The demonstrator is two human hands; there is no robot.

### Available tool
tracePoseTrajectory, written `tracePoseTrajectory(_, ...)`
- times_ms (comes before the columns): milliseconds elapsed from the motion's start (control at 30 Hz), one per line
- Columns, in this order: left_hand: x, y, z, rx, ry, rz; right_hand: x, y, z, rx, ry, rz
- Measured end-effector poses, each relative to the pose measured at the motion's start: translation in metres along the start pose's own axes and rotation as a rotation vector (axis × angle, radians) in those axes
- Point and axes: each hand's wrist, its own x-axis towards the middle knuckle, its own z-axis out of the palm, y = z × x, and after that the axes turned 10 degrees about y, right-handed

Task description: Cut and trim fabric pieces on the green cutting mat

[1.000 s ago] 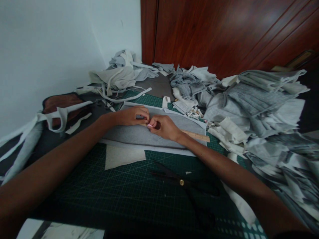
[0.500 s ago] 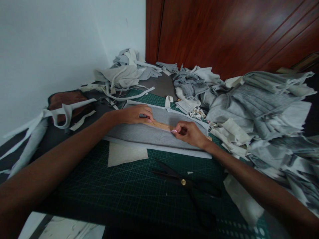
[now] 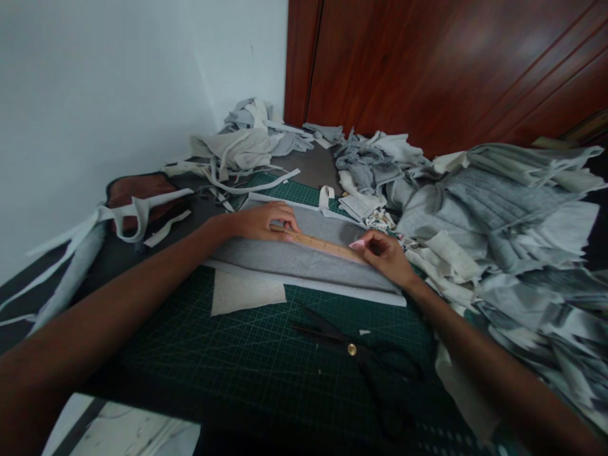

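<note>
A wooden ruler [image 3: 323, 244] lies lengthwise across a long grey piece of fabric [image 3: 285, 258] with pale edges. My left hand [image 3: 266, 221] is closed on the ruler's left part, fingertips pressing it against the cloth. Pinched in the fingers of my right hand [image 3: 387, 254] is a small pink piece, perhaps tailor's chalk [image 3: 357, 244], its edge by the ruler's far side. The ruler's right end is hidden by the right hand.
Black scissors [image 3: 351, 349] lie partly spread on the green cutting mat [image 3: 237, 354]. A beige fabric scrap [image 3: 247, 293] is left of them. Grey cloth heaps [image 3: 456, 209] crowd the right, more scraps [image 3: 242, 149] the back left. A brown pouch [image 3: 140, 190] sits by the wall.
My right hand has slid rightward along the ruler with the pink piece, baring more of the ruler. The left hand stays pressed on it. The view has shifted slightly.
</note>
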Motion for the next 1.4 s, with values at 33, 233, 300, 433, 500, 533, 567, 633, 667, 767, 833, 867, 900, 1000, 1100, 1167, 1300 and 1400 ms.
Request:
tracePoseTrajectory(33,0.000,0.000,0.000,-0.004,0.000,-0.003,-0.002,0.003,-0.005,0.003,0.018,0.000)
tracePoseTrajectory(233,0.000,0.002,0.000,-0.001,0.004,0.002,-0.011,0.008,-0.024,0.051,0.089,0.026)
tracePoseTrajectory(300,0.001,0.003,0.001,0.010,0.006,0.014,-0.011,0.005,-0.022,0.066,0.093,0.029)
tracePoseTrajectory(433,0.001,0.004,0.003,0.046,0.037,0.038,-0.009,0.003,-0.020,0.081,0.063,0.013)
tracePoseTrajectory(500,0.001,0.005,0.004,0.068,0.042,0.044,-0.010,0.006,-0.025,0.075,0.073,0.019)
tracePoseTrajectory(533,0.001,0.006,0.005,0.077,0.038,0.049,-0.011,0.008,-0.029,0.069,0.087,0.026)
tracePoseTrajectory(567,0.001,0.006,0.005,0.087,0.034,0.054,-0.012,0.011,-0.034,0.066,0.110,0.033)
tracePoseTrajectory(633,0.001,0.007,0.005,0.111,0.025,0.063,-0.014,0.016,-0.043,0.071,0.164,0.051)
tracePoseTrajectory(667,0.002,0.007,0.005,0.122,0.021,0.064,-0.015,0.018,-0.047,0.076,0.187,0.061)
tracePoseTrajectory(767,0.004,0.009,0.006,0.149,0.009,0.057,-0.017,0.019,-0.048,0.071,0.221,0.077)
tracePoseTrajectory(833,0.006,0.012,0.008,0.175,0.007,0.051,-0.016,0.017,-0.043,0.064,0.223,0.072)
tracePoseTrajectory(867,0.006,0.014,0.009,0.192,0.008,0.047,-0.015,0.015,-0.039,0.066,0.221,0.070)
tracePoseTrajectory(900,0.007,0.016,0.011,0.213,0.012,0.041,-0.014,0.013,-0.035,0.070,0.219,0.069)
tracePoseTrajectory(1000,0.008,0.023,0.020,0.290,0.050,0.005,-0.010,0.007,-0.023,0.074,0.196,0.066)
tracePoseTrajectory(1100,0.008,0.026,0.028,0.368,0.097,-0.017,-0.007,0.003,-0.010,0.071,0.161,0.051)
tracePoseTrajectory(1167,0.007,0.027,0.031,0.398,0.108,-0.016,-0.005,0.001,-0.002,0.075,0.134,0.041)
tracePoseTrajectory(1300,0.005,0.027,0.033,0.404,0.128,-0.029,-0.002,-0.003,0.005,0.060,0.092,0.030)
tracePoseTrajectory(1400,0.004,0.027,0.034,0.350,0.145,-0.034,-0.002,-0.001,-0.004,0.067,0.062,0.049)
